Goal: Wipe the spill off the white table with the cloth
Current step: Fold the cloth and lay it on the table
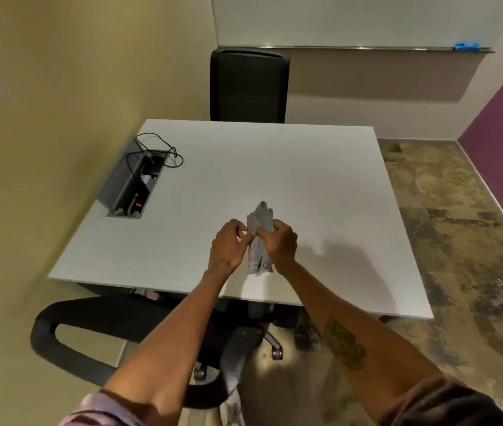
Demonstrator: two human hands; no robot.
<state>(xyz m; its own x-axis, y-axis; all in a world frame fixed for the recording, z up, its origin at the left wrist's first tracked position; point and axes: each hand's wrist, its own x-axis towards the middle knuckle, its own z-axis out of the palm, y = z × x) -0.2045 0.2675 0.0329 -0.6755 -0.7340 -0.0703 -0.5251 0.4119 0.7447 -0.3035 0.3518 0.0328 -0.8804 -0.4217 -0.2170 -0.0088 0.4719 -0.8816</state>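
Crumpled grey fabric cloth [261,238] hangs bunched in soft vertical folds just below the middle of the frame, held above the near part of the square white matte table [275,167]; whether its lower end touches the surface cannot be told. Right hand [279,243] is closed around the cloth's middle, knuckles up, forearm bare with one dark tattoo showing. Left hand [228,245] is curled beside it, thumb and fingertips pinching at the cloth's left edge, wrist bent inward. Both arms reach up from the bottom of the frame, each with a rolled sleeve at the edge. Two black office chairs show: one mesh-backed chair [248,84] at the far side, upper centre, and one chair with a looped armrest [96,327] at lower left. One open grey metal cable box [128,182] is set into the table at the left, with one thin black cable [164,152] looped beside it
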